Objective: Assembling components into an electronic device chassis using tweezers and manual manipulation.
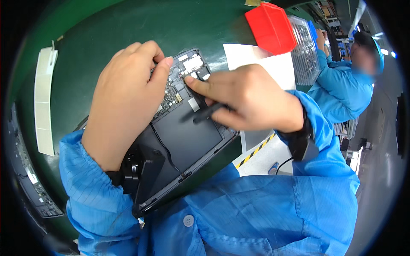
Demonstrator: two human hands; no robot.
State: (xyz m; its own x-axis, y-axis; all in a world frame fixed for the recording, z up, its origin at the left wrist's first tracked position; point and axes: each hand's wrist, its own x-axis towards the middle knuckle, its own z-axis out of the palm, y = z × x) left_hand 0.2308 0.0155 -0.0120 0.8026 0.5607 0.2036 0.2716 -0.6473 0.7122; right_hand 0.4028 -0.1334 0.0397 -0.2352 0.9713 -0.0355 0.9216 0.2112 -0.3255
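An opened laptop base lies tilted in front of me, with its circuit board, black battery area and a black cable showing. Over the board's left side is my left hand, fingers curled and thumb close to the index finger; whatever they may pinch is hidden. My right hand reaches in from the right, its index fingertip down at the board's upper part. Its other fingers are wrapped round a dark, rod-like tool, blurred, whose exact kind I cannot make out.
A red plastic bin and stacked clear trays stand at the back right, by a white sheet. At left lie a pale strip and another board-bearing chassis. A co-worker in blue is at the right.
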